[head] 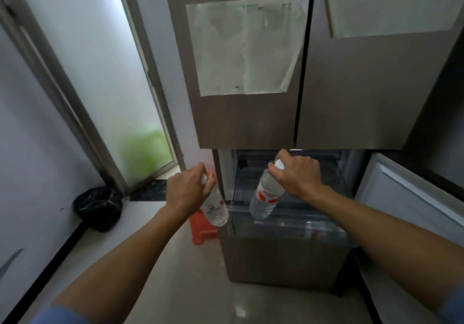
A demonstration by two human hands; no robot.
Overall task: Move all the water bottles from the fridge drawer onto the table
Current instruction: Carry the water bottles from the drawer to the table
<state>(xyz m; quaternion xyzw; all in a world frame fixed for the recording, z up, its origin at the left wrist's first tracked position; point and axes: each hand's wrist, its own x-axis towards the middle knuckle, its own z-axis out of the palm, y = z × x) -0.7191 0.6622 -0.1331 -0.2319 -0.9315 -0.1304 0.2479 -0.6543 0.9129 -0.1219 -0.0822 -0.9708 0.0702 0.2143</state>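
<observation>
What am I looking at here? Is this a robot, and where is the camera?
No robot: a person wears one wide-angle camera on the head, looking forward and down, so you see their own two arms. The left hand grips a clear water bottle near its white cap. The right hand holds a second water bottle, with a red label, the same way. Both bottles hang in the air, above or beside the pulled-out fridge drawer. Above it are the closed fridge doors, with paper sheets stuck on. On the floor to the left stand a black bag and something orange-red.
</observation>
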